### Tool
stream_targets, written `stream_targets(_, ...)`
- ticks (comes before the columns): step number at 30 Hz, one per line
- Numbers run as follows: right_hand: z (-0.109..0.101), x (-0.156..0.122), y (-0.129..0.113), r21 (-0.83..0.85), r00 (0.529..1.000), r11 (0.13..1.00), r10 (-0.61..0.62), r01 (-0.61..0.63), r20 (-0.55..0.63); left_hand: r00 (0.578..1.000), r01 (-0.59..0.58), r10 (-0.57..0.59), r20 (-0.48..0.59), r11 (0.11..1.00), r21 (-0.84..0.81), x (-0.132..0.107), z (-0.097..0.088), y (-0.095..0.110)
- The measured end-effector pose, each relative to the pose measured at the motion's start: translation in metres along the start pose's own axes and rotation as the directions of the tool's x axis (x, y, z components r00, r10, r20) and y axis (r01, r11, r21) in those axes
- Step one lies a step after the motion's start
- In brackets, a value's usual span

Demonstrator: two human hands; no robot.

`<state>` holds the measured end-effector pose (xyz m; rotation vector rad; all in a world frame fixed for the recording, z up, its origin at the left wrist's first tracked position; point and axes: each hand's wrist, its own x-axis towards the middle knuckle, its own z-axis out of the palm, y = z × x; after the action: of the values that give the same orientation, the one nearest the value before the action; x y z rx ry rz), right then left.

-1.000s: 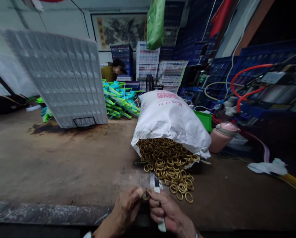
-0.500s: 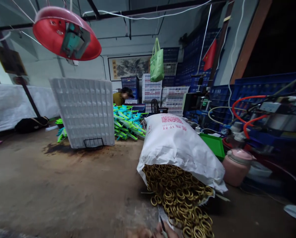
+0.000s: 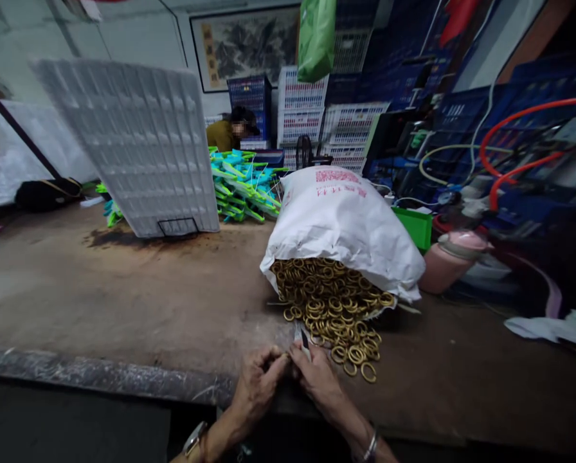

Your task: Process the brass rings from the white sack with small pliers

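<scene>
Close together over the table's front edge are my two hands. My right hand is closed around a small knife with a dark blade and a pale handle, its blade pointing away from me. Thumb and fingers of my left hand are pinched together, almost meeting the right fingertips; whatever lies between them is too small to make out. Just beyond, brass-coloured rings spill onto the table from the mouth of a white woven sack with red print. The nearest rings lie beside my right hand.
The brown table has a worn front edge. A white ribbed panel leans in a wire stand, with green and blue plastic pieces behind. On the right are a pink jar, a green tray and white cloth. Another person is at the back.
The view has tipped downward, so both hands and forearms now show, where only fingers showed at the bottom edge. The sack and rings appear higher in the picture.
</scene>
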<state>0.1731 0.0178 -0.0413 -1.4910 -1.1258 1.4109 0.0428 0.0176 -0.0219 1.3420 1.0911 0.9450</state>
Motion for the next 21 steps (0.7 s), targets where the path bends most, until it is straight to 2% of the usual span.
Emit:
stream_targets(2,0.002,-0.003,-0.001,0.012,0.999,1.000,0.018,-0.019,0.043,0.999,0.040,-0.040,0.012,0.997,-0.059,-0.003,0.001,0.004)
stream_targets(6,0.000,-0.002,0.000,-0.026,0.998,0.998,-0.065,0.065,0.023,0.981,0.191,-0.185,0.051,0.967,-0.166,-0.007,0.004,0.012)
stream_targets(10,-0.003,-0.003,-0.006,-0.088,0.987,0.983,-0.158,0.158,0.011,0.972,0.233,-0.209,0.109,0.924,-0.302,-0.009,0.005,0.009)
stream_targets(16,-0.003,-0.008,-0.016,-0.108,0.985,0.979,-0.169,0.173,0.042,0.961,0.273,-0.211,0.176,0.808,-0.521,-0.012,0.005,-0.009)
stream_targets(19,-0.006,-0.009,-0.015,-0.287,0.971,0.932,-0.238,0.222,-0.023,0.958,0.287,-0.240,0.157,0.772,-0.567,-0.013,0.005,-0.010)
stream_targets(21,-0.007,-0.011,-0.013,-0.466,0.951,0.844,-0.308,0.265,-0.018,0.961,0.273,-0.242,0.130,0.779,-0.565,-0.013,0.003,-0.007)
